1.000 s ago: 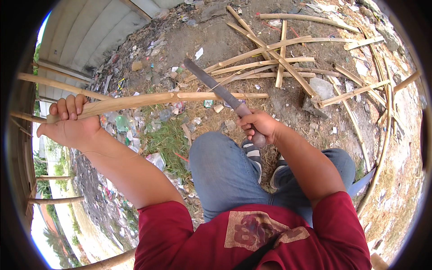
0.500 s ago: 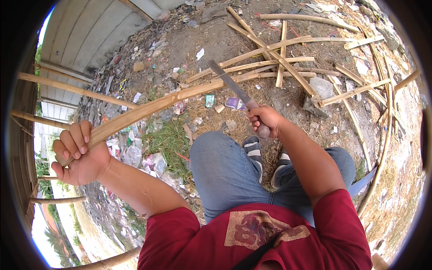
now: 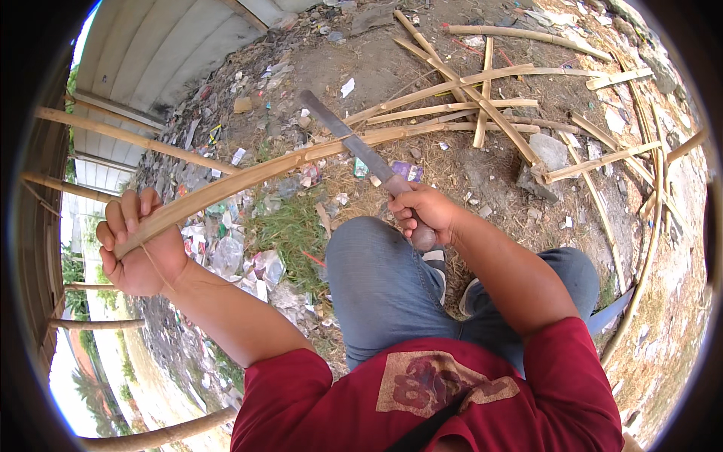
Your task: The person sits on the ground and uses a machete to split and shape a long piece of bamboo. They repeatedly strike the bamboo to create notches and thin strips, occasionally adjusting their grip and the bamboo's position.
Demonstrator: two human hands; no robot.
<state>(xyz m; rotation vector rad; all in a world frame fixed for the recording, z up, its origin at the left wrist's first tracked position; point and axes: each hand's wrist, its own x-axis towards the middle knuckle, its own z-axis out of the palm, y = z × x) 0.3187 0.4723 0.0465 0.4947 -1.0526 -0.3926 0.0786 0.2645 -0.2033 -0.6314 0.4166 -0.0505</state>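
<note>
While the left hand grasps the near end of the strip, which stretches off to that hand's right, the right hand grips the knife by its handle. Strip: probably light, stiff but springy, splintery edges; best held at that end, away from the blade. Versus half a second ago, knife is closer to left hand.

The strip, long, tan bamboo with a joint partway along, has one end in my left grip and slants forward and rightward from it. The knife sits in my right grip by its brownish handle, its long dark blade angled forward-left, crossing the strip; whether they touch, I cannot tell.
</note>
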